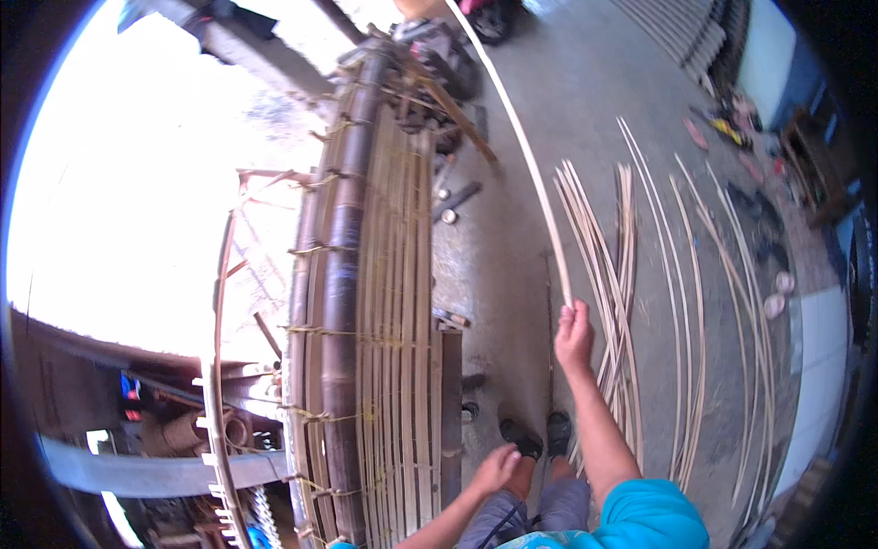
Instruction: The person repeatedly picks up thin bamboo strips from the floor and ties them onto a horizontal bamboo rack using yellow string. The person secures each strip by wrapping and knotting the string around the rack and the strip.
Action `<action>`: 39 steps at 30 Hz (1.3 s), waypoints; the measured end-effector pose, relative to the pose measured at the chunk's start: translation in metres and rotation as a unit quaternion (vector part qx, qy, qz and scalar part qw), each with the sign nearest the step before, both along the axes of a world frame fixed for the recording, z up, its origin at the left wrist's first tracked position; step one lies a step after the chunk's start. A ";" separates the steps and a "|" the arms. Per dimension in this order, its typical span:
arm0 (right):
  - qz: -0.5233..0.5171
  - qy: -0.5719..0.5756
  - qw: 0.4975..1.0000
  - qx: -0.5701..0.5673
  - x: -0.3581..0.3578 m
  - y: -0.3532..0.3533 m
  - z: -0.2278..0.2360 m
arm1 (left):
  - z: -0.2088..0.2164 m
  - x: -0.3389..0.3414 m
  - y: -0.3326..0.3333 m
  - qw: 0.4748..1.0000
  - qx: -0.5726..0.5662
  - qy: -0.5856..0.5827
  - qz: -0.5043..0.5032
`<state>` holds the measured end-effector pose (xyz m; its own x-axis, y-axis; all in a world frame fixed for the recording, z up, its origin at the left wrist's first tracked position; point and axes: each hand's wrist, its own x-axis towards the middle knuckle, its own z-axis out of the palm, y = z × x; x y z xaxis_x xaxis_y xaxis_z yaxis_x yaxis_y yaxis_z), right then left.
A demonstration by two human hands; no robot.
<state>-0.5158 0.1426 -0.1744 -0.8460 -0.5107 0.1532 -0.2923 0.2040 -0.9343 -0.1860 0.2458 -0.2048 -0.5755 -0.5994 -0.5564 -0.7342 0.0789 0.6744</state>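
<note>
Strip of thin pale bamboo [524,146], long and slightly bowed, runs from my fist up over the floor and out past the top edge, so I can't see its far end. My bare right hand [574,337] has fingers wrapped around the near end; that's the only hold I can see on it. Bare left hand [498,468] hangs low by my thigh, fingers a bit bent, nothing visible in it; can't tell how far closed. Right of the strip: crossed bundle of pale bamboo strips [626,220] on the smooth grey concrete floor [585,91], looser ones beyond. Left: long slatted panel of pale bamboo [393,293] beside a thick dark bamboo pole [343,265] with yellow ties. Risks, my read: one-end hold on something this long means poor control; a quick wrist turn could whip the far end into the dark wheel [494,23] near the top, or snag it on the panel. Loose grip, it twists out; sliding bare fingers, splinters. Dark shoes [521,437] stand near the bundle; careless sidestep, I'd trip or crack some.
</note>
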 end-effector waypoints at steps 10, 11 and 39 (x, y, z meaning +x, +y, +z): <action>0.383 -0.486 0.741 -0.262 0.217 -0.139 0.294 | 0.270 0.046 -0.084 0.911 -0.161 0.154 0.348; 0.381 -0.513 0.723 -0.263 0.240 -0.135 0.302 | 0.287 0.068 -0.074 0.904 -0.171 0.116 0.375; 0.574 -0.310 0.736 0.182 -0.072 -0.293 0.161 | 0.352 -0.019 -0.453 0.873 -0.364 -0.125 0.300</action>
